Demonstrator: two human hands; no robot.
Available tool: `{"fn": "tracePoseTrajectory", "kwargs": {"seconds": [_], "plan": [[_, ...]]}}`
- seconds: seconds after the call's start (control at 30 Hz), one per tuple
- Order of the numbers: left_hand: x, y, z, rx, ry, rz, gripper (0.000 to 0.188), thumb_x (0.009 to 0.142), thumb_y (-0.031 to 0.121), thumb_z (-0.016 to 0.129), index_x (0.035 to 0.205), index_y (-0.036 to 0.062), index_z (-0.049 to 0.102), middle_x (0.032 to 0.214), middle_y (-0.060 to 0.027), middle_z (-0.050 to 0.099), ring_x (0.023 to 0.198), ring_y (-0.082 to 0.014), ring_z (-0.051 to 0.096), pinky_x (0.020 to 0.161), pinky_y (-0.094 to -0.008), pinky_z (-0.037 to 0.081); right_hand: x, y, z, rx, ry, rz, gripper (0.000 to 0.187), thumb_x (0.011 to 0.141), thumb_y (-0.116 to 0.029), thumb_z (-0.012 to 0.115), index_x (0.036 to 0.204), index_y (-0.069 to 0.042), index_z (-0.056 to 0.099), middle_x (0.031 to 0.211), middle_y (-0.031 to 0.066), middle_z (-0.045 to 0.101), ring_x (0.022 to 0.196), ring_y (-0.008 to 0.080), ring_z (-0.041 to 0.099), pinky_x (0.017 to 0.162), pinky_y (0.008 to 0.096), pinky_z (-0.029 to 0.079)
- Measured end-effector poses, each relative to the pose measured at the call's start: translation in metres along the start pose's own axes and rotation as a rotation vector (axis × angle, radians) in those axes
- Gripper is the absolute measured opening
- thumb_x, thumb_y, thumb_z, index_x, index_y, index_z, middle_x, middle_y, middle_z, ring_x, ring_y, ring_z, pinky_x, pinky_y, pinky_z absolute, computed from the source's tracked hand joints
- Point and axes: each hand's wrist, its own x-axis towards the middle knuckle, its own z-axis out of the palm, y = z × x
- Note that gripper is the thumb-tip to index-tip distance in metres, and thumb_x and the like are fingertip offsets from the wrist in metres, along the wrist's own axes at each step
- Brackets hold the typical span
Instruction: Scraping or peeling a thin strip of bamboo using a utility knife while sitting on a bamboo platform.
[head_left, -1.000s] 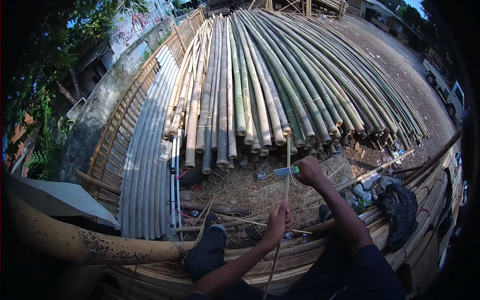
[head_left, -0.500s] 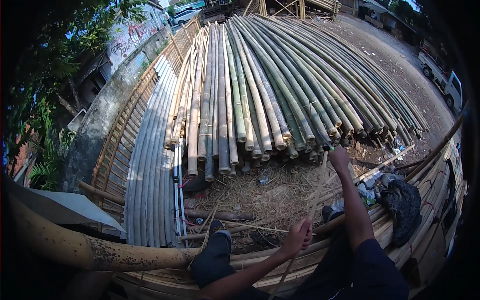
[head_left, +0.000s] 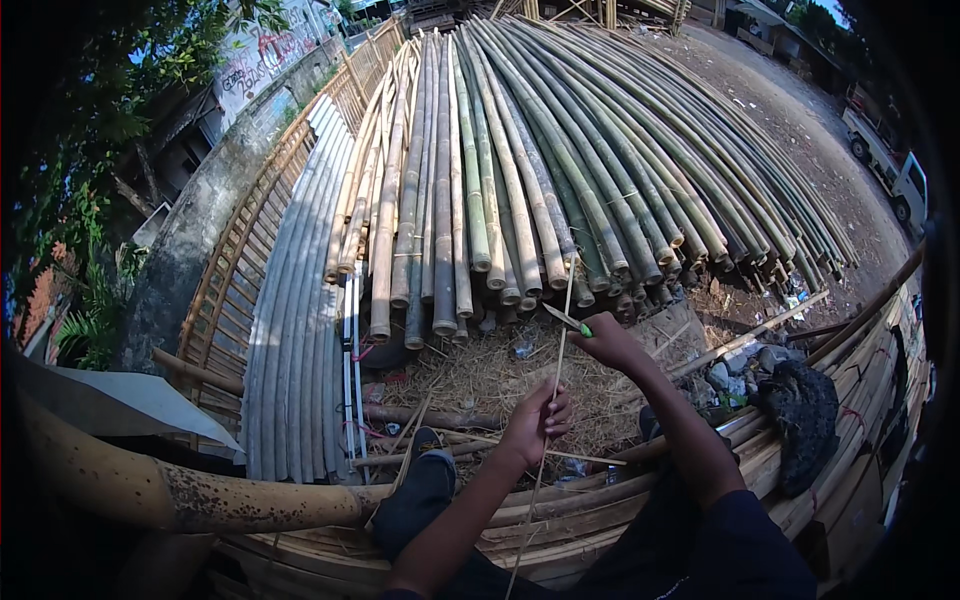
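Note:
My left hand (head_left: 533, 422) is closed around a long, thin bamboo strip (head_left: 562, 352), which runs from above the fist down past the lower edge of the picture. To the right and a little farther off, my right hand (head_left: 608, 342) grips a knife (head_left: 586, 329) by its green handle. The knife's blade points up and left, close to the upper part of the strip; whether it touches cannot be made out. Split bamboo lengths (head_left: 560, 520) lie under and beside my legs.
Ahead spreads a big stack of bamboo poles (head_left: 480, 200). A thick bamboo pole (head_left: 200, 495) crosses at the lower left. Corrugated sheets (head_left: 300, 350) lie along the left, beside a bamboo lattice (head_left: 235, 285). A dark lumpy object (head_left: 805, 420) rests at right; straw covers the ground (head_left: 480, 385).
My right hand and knife have moved left and slightly nearer. My left hand has moved left and up with the strip, whose top now leans less to the right.

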Motion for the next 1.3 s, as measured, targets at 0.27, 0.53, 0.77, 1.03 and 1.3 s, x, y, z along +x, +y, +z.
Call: {"fn": "tracePoseTrajectory", "kwargs": {"seconds": [0.27,0.53,0.77,1.03,1.3], "plan": [[-0.003,-0.012,0.012,0.446,0.180,0.254,0.020,0.098,0.025,0.045,0.093,0.0060,0.047,0.057,0.0042,0.034,0.040,-0.0025,0.025,0.037,-0.0178,0.021,-0.014,-0.004,0.019,-0.172,-0.122,-0.387,0.029,0.077,-0.027,0.060,0.068,0.000,0.061,0.064,0.0216,0.057,0.064,0.0393,0.057,0.059,0.0480,0.044],[-0.006,-0.024,-0.001,0.549,0.276,0.336,0.019,0.099,0.024,0.042,0.093,0.0064,0.047,0.059,0.0051,0.033,0.042,-0.0018,0.027,0.038,-0.0177,0.022,-0.013,0.001,0.038,-0.327,0.059,-0.404,0.011,0.064,-0.020,0.060,0.064,-0.009,0.062,0.063,0.0147,0.059,0.064,0.0362,0.059,0.060,0.0471,0.047],[-0.039,-0.079,0.019,0.548,0.107,0.065,0.019,0.099,0.024,0.042,0.092,0.0069,0.045,0.060,0.0047,0.033,0.041,-0.0017,0.026,0.037,-0.0178,0.021,0.017,0.100,-0.030,-0.559,0.537,0.019,0.021,0.073,-0.022,0.056,0.071,-0.004,0.066,0.070,0.0246,0.060,0.069,0.0409,0.061,0.062,0.0506,0.046],[-0.018,-0.041,-0.002,0.441,0.123,-0.021,0.023,0.099,0.029,0.041,0.086,0.0097,0.042,0.056,0.0051,0.031,0.040,-0.0024,0.025,0.034,-0.0173,0.021,-0.002,0.116,-0.059,-0.206,0.477,0.183,0.031,0.077,-0.026,0.060,0.070,0.004,0.059,0.063,0.0227,0.057,0.060,0.0364,0.058,0.057,0.0463,0.042],[0.004,-0.028,-0.001,0.290,-0.062,0.012,0.030,0.100,0.036,0.036,0.082,0.0120,0.039,0.055,0.0056,0.028,0.039,-0.0034,0.023,0.034,-0.0182,0.022,-0.014,0.015,-0.005,-0.134,-0.058,-0.059,0.028,0.074,-0.028,0.064,0.071,0.000,0.064,0.065,0.0225,0.059,0.063,0.0399,0.059,0.063,0.0469,0.048]]}}
